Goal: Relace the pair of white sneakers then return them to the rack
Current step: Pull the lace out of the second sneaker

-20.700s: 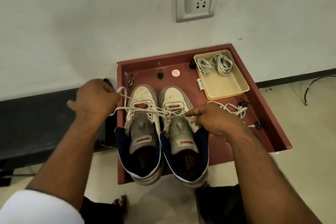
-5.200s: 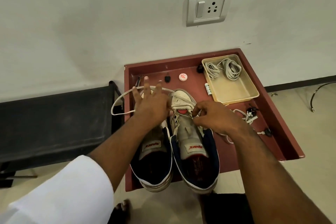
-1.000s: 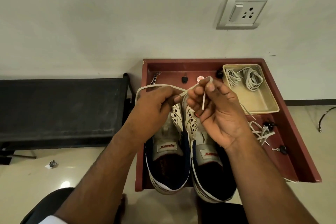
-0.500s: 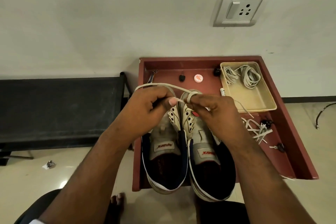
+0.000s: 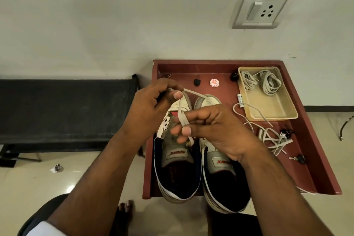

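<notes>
One head-worn camera looks steeply down, close over the red tray (image 5: 314, 140) set against the wall (image 5: 115, 25)

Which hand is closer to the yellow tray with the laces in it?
The right hand. It hovers over the right sneaker, just left of the tray. The left hand is farther away, above the left sneaker, pinching the lace.

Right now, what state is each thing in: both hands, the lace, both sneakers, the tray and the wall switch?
left hand: pinches the lace.
right hand: grips the lace.
lace: held above the sneakers between both hands.
left sneaker: upper eyelets unlaced, tongue showing.
right sneaker: partly hidden by the right hand.
cream tray: holds coiled laces.
wall switch: position unclear.
</notes>
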A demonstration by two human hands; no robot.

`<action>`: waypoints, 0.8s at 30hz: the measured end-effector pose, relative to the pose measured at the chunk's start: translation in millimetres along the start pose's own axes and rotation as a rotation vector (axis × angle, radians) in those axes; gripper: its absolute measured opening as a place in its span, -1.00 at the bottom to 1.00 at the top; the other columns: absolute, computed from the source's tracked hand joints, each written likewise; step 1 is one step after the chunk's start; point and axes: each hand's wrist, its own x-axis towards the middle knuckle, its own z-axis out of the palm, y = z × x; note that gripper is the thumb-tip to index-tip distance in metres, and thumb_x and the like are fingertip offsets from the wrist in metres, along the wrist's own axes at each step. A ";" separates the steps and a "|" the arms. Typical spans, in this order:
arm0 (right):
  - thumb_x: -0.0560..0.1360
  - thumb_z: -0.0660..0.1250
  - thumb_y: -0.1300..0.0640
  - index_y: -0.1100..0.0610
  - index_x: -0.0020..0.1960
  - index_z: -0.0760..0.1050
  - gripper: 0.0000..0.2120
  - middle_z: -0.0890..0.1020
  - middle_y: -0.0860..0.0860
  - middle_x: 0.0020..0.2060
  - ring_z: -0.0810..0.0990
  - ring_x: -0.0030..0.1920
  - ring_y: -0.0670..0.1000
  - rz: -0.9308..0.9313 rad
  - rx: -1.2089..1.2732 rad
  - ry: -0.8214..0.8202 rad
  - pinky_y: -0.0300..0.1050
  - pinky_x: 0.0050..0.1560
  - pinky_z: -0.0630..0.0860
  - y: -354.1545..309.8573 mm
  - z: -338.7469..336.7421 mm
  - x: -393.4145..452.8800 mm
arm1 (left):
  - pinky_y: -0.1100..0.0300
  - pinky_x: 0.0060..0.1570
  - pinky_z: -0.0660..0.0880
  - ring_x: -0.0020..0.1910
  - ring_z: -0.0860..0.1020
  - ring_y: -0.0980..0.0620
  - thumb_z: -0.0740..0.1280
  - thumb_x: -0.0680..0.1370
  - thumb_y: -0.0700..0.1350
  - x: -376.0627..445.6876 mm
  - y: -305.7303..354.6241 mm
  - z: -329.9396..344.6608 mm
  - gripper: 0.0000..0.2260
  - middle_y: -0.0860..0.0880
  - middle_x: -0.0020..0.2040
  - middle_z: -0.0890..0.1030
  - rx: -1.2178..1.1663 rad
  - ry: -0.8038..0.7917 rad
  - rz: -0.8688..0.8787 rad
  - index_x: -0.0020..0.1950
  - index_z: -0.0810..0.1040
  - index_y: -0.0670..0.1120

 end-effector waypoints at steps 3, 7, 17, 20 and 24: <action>0.36 0.36 0.33 0.18 -0.04 0.70 -0.77 0.72 0.14 -0.14 0.71 -0.18 0.07 -0.120 0.340 0.079 -0.11 -0.11 0.63 -10.3 0.4 -3.5 | 0.42 -0.13 0.48 -0.09 0.60 0.19 0.27 0.61 -0.18 -1.6 0.8 4.6 -0.82 0.12 -0.12 0.64 -0.057 -0.128 0.043 0.07 0.57 0.08; 0.37 0.32 0.33 0.10 -0.12 0.72 -0.75 0.73 0.07 -0.16 0.72 -0.15 0.01 -0.275 0.647 0.362 -0.13 -0.13 0.64 -16.4 -7.1 -0.7 | 0.40 -0.25 0.39 -0.24 0.53 0.20 0.25 0.62 0.00 -4.6 1.7 14.3 -0.90 0.21 -0.26 0.55 0.067 -0.310 0.071 -0.05 0.50 0.21; 0.50 0.42 0.17 0.01 0.12 0.67 -0.79 0.71 -0.18 -0.09 0.63 -0.13 -0.26 -0.111 -0.782 0.388 -0.39 -0.08 0.48 9.4 -33.8 -5.6 | 0.40 -0.17 0.42 -0.15 0.52 0.16 0.38 0.55 -0.03 -0.7 -6.6 -1.0 -0.85 0.12 -0.18 0.54 0.197 -0.264 0.137 -0.10 0.62 -0.10; 0.54 0.39 0.17 -0.09 -0.21 0.65 -0.78 0.51 -0.11 -0.47 0.42 -0.42 -0.21 -0.074 -0.805 0.174 -0.33 -0.33 0.32 3.7 -21.5 -2.0 | 0.43 -0.10 0.40 -0.12 0.54 0.14 0.39 0.56 -0.11 0.5 -1.8 -1.8 -0.95 0.11 -0.13 0.55 0.158 -0.180 0.194 -0.10 0.59 -0.01; 0.50 0.39 0.26 0.12 -0.08 0.69 -0.88 0.70 -0.03 -0.28 0.65 -0.18 -0.14 -0.001 -0.382 0.007 -0.24 -0.04 0.57 -10.9 -10.2 -5.9 | 0.43 -0.15 0.44 -0.16 0.57 0.14 0.38 0.54 -0.13 -0.1 4.5 -0.5 -0.98 0.08 -0.16 0.60 0.066 -0.094 0.160 -0.07 0.59 -0.02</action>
